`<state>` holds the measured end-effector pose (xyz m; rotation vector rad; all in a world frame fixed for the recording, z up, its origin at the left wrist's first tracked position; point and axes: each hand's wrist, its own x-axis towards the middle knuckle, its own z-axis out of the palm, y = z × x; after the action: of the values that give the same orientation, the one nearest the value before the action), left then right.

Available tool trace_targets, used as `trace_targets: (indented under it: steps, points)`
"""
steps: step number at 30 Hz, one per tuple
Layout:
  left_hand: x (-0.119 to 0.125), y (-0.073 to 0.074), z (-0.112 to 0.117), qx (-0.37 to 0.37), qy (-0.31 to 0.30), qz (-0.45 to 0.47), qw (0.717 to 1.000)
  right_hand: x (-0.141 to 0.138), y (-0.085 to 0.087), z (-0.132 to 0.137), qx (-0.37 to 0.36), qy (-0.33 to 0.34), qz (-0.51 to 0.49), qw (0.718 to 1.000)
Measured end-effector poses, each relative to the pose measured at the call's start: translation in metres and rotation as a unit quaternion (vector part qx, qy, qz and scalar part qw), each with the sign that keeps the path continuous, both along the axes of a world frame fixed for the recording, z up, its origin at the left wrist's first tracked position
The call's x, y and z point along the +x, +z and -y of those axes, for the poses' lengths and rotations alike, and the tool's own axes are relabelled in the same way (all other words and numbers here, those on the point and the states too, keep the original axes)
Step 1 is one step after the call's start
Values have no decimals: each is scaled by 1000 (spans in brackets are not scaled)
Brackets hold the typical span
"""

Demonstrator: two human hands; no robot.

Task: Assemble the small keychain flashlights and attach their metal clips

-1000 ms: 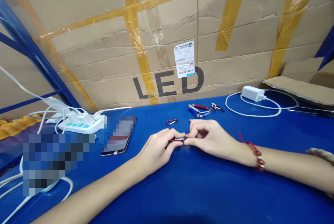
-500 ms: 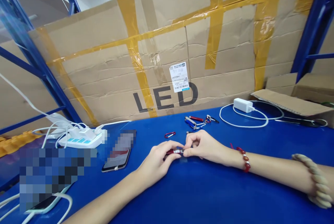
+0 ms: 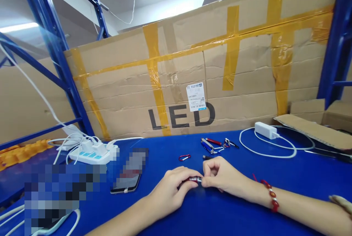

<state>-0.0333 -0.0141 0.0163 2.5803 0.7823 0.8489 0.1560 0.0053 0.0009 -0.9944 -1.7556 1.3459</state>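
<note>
My left hand [image 3: 176,184] is curled round a slim red penlight [image 3: 194,179] with a white label and a silver end. The penlight lies almost level, just above the blue tabletop, and its left part is hidden by my fingers. At its silver end, my right hand [image 3: 220,173] has thumb and forefinger pinched together; the fingertips cover the very tip. Just beyond my right hand lies a small black piece with a metal end [image 3: 207,158]. A red carabiner [image 3: 184,158] rests a little behind my left hand.
Further back lie another red penlight [image 3: 213,141], a blue one [image 3: 206,145] and a metal clip [image 3: 230,142]. A white charger [image 3: 265,130] with a looped cable is at the right. Leftward are a phone [image 3: 129,181] and a power strip [image 3: 90,157]. A taped cardboard box [image 3: 126,96] stands behind.
The view has tilted up, so the table and both hands sit lower in the picture. Both hands keep their hold on the penlight.
</note>
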Motion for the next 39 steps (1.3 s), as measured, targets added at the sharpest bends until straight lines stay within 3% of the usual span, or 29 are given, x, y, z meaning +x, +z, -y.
trace_targets:
  steps: [14,22,28,34,39]
  points:
    - [-3,-4,4,46,94,-18,994,-5,-7,-4,70,-60,91,992]
    - [-4,-6,5,63,127,-8,990,-4,-12,-7,96,-116,39,988]
    - [-5,-8,1,40,116,5,992,-4,-4,-5,90,-66,31,993]
    - [-8,-4,2,-33,66,-41,996,-6,-1,0,143,-48,28,988]
    - [-8,-7,1,-42,34,-33,998,-3,0,3,145,-20,57,988]
